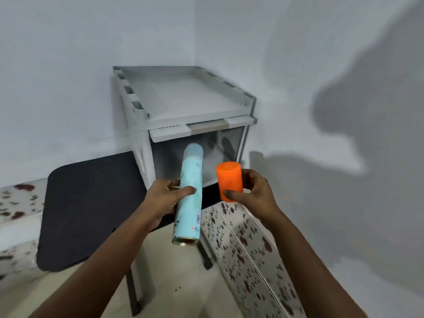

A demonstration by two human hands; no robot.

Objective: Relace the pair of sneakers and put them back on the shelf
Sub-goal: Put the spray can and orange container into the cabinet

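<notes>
Black mat (91, 207): flat, at left, beside the shelf unit.
Left hand (164, 203): grip clamped round a pale blue spray can (190, 198), can tilted, base toward the camera.
Shelf unit (183, 102): white, in the corner; top tray bare, lower compartment open at front.
Right hand (250, 191): grip clamped on an orange cap (229, 180), just beside the can.
Sneakers: out of view.

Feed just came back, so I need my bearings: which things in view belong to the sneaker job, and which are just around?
Job:
- white plastic shelf unit with open lower compartment; no sneakers in view

Not the job:
- tall light-blue spray can, in the left hand grip
- orange cylindrical cap, pinched by the right hand
- black table top
- floral-patterned ledge
</notes>
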